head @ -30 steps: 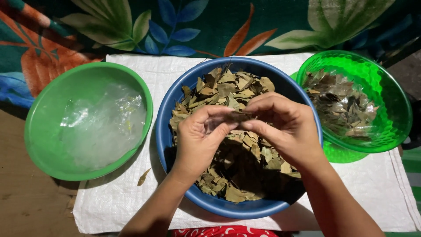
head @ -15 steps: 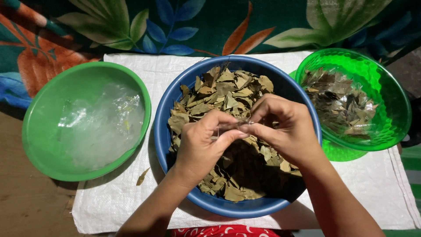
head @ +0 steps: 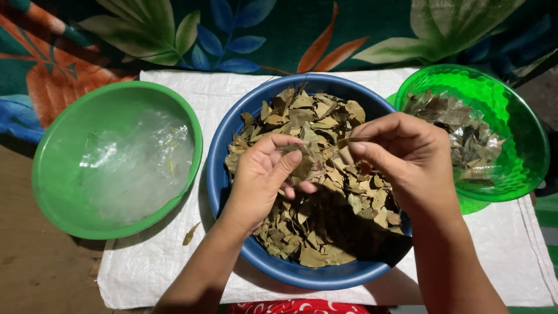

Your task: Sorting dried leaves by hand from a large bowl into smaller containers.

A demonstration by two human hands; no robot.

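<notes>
Sorting dried leaves, seen from above. The right hand pinches a single dried leaf between thumb and forefinger, holding it above the blue bowl, which is heaped with brown-green leaves. The left hand rests in the heap, fingers loosely curled and thumb laid over a few leaves, gripping none firmly as far as can be seen. A green bowl lined with clear plastic film stands to the left; a translucent green bowl on the right holds a smaller batch of leaves. All three sit on a white woven sheet; one stray leaf lies on it. The step in hand appears to be picking out and inspecting one leaf; placing it calls for a light grip, since the leaf looks brittle.
</notes>
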